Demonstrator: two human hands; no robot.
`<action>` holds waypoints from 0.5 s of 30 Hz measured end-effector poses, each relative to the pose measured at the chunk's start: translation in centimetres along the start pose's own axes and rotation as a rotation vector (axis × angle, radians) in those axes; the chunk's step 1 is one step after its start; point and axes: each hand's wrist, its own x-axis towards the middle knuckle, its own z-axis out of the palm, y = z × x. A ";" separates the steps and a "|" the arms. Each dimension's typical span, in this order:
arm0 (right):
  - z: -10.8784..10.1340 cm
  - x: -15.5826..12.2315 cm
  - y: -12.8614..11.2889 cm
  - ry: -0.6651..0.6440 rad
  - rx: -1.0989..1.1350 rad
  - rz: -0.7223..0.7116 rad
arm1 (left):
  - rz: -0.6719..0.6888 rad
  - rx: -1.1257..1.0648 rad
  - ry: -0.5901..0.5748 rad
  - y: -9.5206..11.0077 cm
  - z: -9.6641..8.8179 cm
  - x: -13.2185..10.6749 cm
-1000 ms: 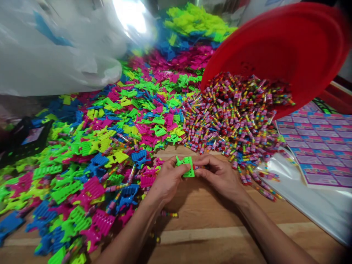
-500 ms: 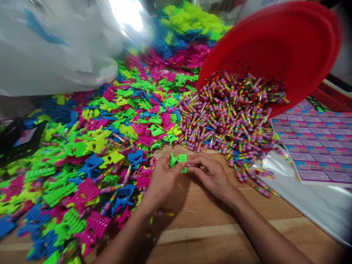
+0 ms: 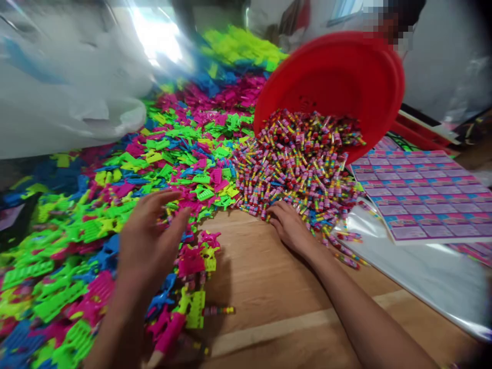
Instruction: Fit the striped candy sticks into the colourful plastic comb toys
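My left hand is over the heap of bright plastic pieces, thumb and fingers apart, holding nothing that I can see. These toy-like pieces are green, pink, blue and yellow, with ribbed parts. At the near edge of a pile of small pink-labelled tubes filled with coloured beads, my right hand reaches in with its fingers spread. Its fingertips touch the tubes. Between the hands, a yellow plastic piece lies at the heap's edge with a bead tube sticking out of it.
A red basin lies tipped on its side behind the tubes. Sheets of printed labels and white plastic film lie at the right. A large white bag stands at the back left. Another person's head is partly visible behind the basin.
My hands have moved apart from a green plastic piece they held together, which is no longer in them. My left hand went left over the heap, my right to the tubes. The camera view shifted.
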 end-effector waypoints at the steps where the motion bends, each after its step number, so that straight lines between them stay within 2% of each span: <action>1: 0.0 0.0 0.0 -0.006 -0.004 -0.007 | 0.025 0.019 -0.021 0.9 0.6 0.6; 5: -0.2 -0.2 -0.4 0.015 -0.003 -0.006 | 0.097 0.101 -0.136 2.6 2.8 4.1; 8: -0.3 -0.3 -0.9 0.047 0.009 0.027 | 0.141 0.229 -0.215 2.4 5.0 7.6; 11: -0.4 -0.3 -1.3 0.058 0.038 0.067 | 0.159 0.377 -0.316 1.7 8.1 10.4; 13: -0.3 -0.3 -1.3 0.061 0.066 0.079 | 0.154 0.437 -0.375 1.1 10.2 11.1; 15: -0.3 -0.4 -1.3 0.069 0.091 0.073 | 0.148 0.466 -0.406 0.5 12.0 10.8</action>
